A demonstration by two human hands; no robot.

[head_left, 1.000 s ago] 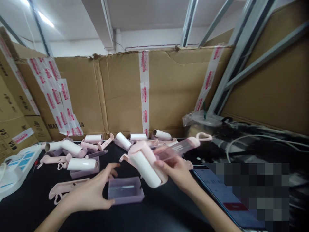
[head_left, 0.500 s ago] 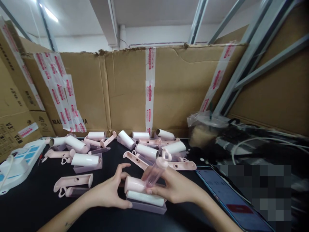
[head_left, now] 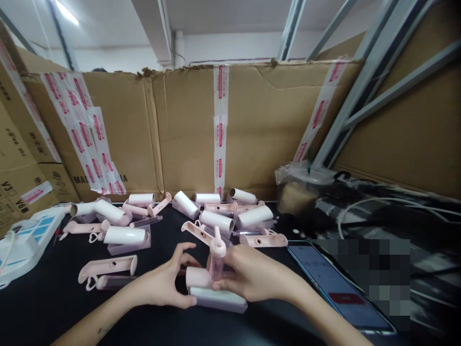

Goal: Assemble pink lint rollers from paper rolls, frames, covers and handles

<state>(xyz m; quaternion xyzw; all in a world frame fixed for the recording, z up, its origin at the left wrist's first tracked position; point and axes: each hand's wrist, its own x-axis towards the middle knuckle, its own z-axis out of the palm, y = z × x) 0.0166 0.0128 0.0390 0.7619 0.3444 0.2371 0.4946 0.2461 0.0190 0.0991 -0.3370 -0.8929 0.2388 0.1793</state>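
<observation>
My right hand (head_left: 248, 271) is closed around a clear pink tube (head_left: 217, 266) standing nearly upright, its pink ring cap (head_left: 217, 245) on top. Against the tube lies a pink rounded piece (head_left: 197, 277), partly hidden by my fingers. Below them a white roll (head_left: 212, 294) rests in a lilac tray (head_left: 230, 306). My left hand (head_left: 169, 283) is curved and open at the tray's left end. Its thumb touches the tray's corner and its index finger is raised; the tips of other fingers are hidden behind the pink piece.
Several white rolls (head_left: 124, 235), pink holders (head_left: 108, 269) and clear tubes (head_left: 115, 282) lie across the black table. A phone (head_left: 338, 288) lies at right, a drink cup (head_left: 298, 192) behind it, and a power strip (head_left: 32, 240) at left. Cardboard (head_left: 187, 129) walls the back.
The clear tube has turned from leaning right to nearly upright, its ring cap shifting left and down. My left hand has kept its pose. The camera view has shifted slightly.
</observation>
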